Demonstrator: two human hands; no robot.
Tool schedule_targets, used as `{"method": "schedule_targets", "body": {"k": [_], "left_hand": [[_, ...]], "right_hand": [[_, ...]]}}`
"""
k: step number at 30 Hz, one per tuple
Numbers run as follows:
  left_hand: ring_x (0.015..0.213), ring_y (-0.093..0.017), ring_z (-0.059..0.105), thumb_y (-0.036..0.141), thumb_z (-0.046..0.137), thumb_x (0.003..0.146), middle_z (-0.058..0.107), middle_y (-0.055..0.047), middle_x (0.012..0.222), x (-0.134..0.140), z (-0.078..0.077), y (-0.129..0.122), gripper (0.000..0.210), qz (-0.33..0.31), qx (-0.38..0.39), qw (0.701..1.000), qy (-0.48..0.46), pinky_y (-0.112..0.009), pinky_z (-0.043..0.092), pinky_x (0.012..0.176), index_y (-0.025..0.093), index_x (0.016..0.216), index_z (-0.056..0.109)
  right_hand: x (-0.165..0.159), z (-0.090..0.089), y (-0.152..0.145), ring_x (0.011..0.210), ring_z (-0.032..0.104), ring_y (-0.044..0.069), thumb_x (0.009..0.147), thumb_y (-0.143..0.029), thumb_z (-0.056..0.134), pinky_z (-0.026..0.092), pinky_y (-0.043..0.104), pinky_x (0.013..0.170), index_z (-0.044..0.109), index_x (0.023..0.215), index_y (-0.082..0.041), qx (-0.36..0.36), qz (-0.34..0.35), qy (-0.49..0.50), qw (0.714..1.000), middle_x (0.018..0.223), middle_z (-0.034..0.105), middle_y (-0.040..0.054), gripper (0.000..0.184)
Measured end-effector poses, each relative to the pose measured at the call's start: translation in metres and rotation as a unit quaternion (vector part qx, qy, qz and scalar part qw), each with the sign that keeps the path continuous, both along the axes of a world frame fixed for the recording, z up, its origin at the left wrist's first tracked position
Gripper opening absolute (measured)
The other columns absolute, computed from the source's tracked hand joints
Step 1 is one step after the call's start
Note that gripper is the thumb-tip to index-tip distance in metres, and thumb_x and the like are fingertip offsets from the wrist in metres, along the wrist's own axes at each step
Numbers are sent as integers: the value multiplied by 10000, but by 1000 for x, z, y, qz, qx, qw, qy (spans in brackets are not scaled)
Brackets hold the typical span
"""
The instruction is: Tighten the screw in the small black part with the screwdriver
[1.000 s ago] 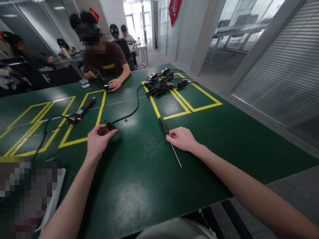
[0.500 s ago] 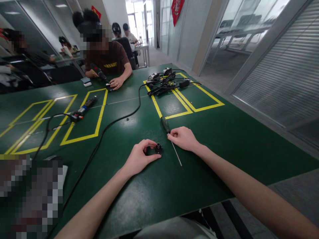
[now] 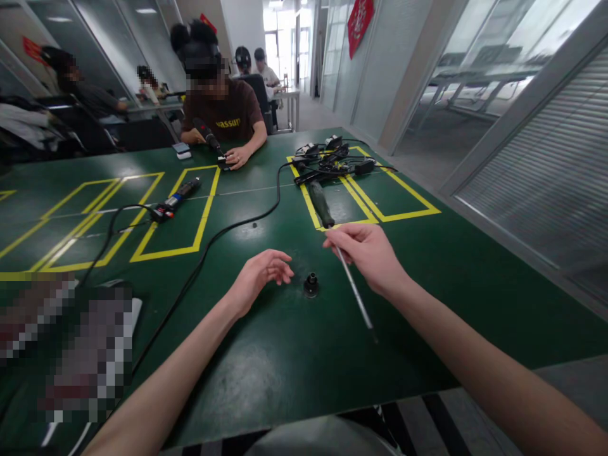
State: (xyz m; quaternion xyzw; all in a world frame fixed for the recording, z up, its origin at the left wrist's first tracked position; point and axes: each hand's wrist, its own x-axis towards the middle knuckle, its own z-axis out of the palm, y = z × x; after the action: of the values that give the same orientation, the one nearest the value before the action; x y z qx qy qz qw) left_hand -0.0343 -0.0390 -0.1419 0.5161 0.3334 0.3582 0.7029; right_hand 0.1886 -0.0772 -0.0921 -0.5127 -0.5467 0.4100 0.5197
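My right hand (image 3: 363, 253) pinches a long screwdriver (image 3: 354, 285) by its metal shaft, just below the dark handle. The handle points away from me and the tip slants toward my side of the table, raised off the surface. A small round black part (image 3: 311, 285) with a short upright neck stands on the green table. To its left hovers my left hand (image 3: 261, 275), fingers loosely curled and apart, holding nothing and not touching the part.
Black cables and adapters (image 3: 332, 158) lie heaped inside yellow tape outlines. A corded power screwdriver (image 3: 178, 199) rests at left, and a black cable (image 3: 232, 225) crosses the table. Opposite me, a person (image 3: 223, 114) works with a tool. Pixelated items (image 3: 90, 354) lie at front left.
My left hand has let go of the black part and drawn back to the left. My right hand has lifted the screwdriver from the table. The view has shifted slightly left.
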Motion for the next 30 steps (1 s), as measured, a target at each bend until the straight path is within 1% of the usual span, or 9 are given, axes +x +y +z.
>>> {"method": "schedule_targets", "body": {"k": [3,6,9,12,15,19,22,26,30], "left_hand": [[738,-214,714,814,722,735,760,-75,806,1,26,-17,684,-51,-40,994,-83,-325,550,706,185,1004,729],[664,-205,707,740,833,677,710,-31,732,-1,51,-35,617,-33,-63,993,-99,-289,553,572,223,988,709],[387,-38,456,479,913,728,585,54,601,-8,61,-44,390,17,-132,988,-77,-146,303,357,203,889,690],[329,7,228,346,811,856,383,104,493,-18,58,-39,231,43,-187,974,-118,-122,174,335,173,825,660],[361,-27,264,304,611,955,306,90,509,-27,55,-25,210,94,-222,956,-168,-142,249,359,158,804,626],[492,-74,467,87,457,804,468,15,637,-28,55,2,125,224,-227,923,-217,-170,384,437,139,854,559],[503,-59,488,-34,397,725,496,18,655,-22,50,20,232,241,-220,923,-201,-158,404,474,157,821,487],[473,-40,473,-64,362,829,489,45,617,-13,39,37,255,244,-210,929,-184,-129,361,457,164,829,477],[600,-70,638,15,420,967,640,-2,699,-7,24,55,186,250,-188,936,-159,-147,490,567,157,908,524]], "right_hand": [[-31,27,-5,489,466,93,854,-488,706,337,235,496,717,689,-168,69,82,-55,993,533,572,-23,360],[-50,40,-5,473,451,84,882,-403,700,325,231,513,693,673,-172,113,143,-148,972,482,542,-43,312],[-41,36,-1,502,396,83,906,-410,667,305,245,528,573,551,-179,164,87,-208,960,497,482,-38,434],[-11,17,3,552,452,116,933,-428,596,345,262,549,600,609,-186,136,58,-229,962,565,546,-5,404],[22,-11,1,607,511,149,919,-407,595,417,278,581,705,797,-182,56,105,-273,955,673,634,25,279],[43,-47,-8,841,658,205,839,-385,699,549,382,833,685,1234,-199,11,179,-280,943,1123,736,100,437],[40,-62,-10,937,658,239,792,-419,784,540,429,915,659,1331,-196,-2,187,-290,939,1139,721,104,596],[30,-66,-2,880,651,220,814,-449,777,547,392,852,752,1098,-184,7,223,-248,943,1112,725,102,389],[25,-64,4,773,623,190,824,-413,765,535,350,764,756,963,-178,8,231,-244,942,973,716,71,273]]}}
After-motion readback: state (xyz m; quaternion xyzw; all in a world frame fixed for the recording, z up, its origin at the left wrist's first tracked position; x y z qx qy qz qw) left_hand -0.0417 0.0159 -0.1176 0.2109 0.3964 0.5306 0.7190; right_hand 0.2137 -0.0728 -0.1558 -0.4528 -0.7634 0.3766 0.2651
